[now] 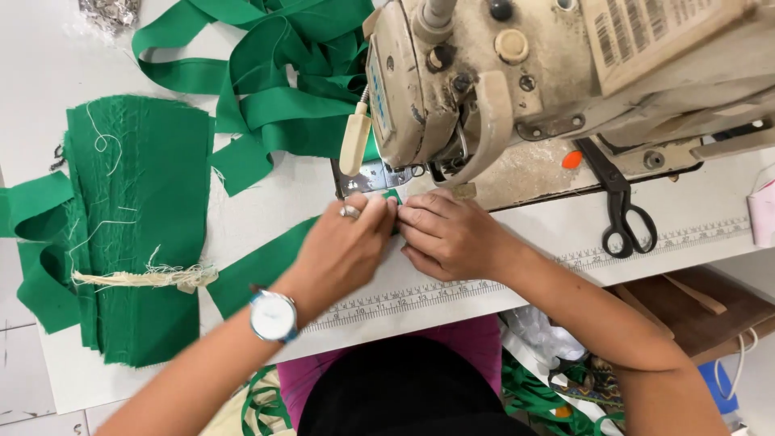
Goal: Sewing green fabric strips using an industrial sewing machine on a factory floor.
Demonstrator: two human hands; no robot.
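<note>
Both hands meet at the foot of a worn cream sewing machine (517,73). My left hand (347,246), with a ring and a wristwatch, pinches the end of a green fabric strip (258,270) that runs off to the lower left across the white table (266,214). My right hand (444,234) presses its fingertips onto the same strip end, right beside the left. The strip tip between the fingers is mostly hidden. The needle area sits just above the hands.
A stack of green fabric pieces (137,218) with loose threads lies at left. Tangled green strips (266,81) pile at the back. Black scissors (617,202) rest on the machine bed at right. A printed ruler (452,291) runs along the table's front edge.
</note>
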